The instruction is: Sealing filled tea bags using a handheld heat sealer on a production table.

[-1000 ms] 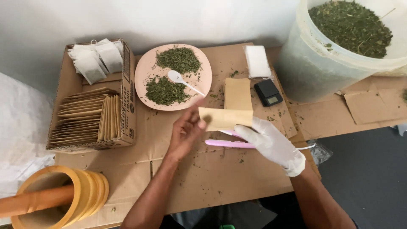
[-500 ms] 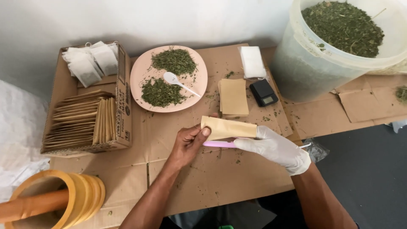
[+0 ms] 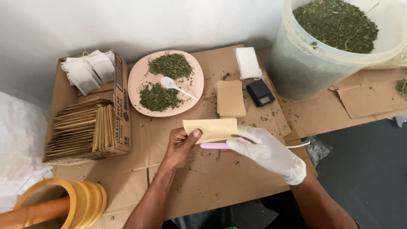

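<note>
Pink tool (image 3: 214, 146), perhaps half hidden

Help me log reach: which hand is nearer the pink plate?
Left. The left hand sits just below the pink plate; the gloved right hand lies farther right.

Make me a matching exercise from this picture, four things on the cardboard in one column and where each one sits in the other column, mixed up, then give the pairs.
Things:
1. white spoon
2. tan envelope
3. small black scale
4. pink-handled tool

Places:
A. beside the big bucket of dried green herb
B. on the pink plate, between two herb piles
C. held between the left hand and the gloved right hand
D. lying on the cardboard just under the envelope

Pairs: 1-B, 2-C, 3-A, 4-D
</note>
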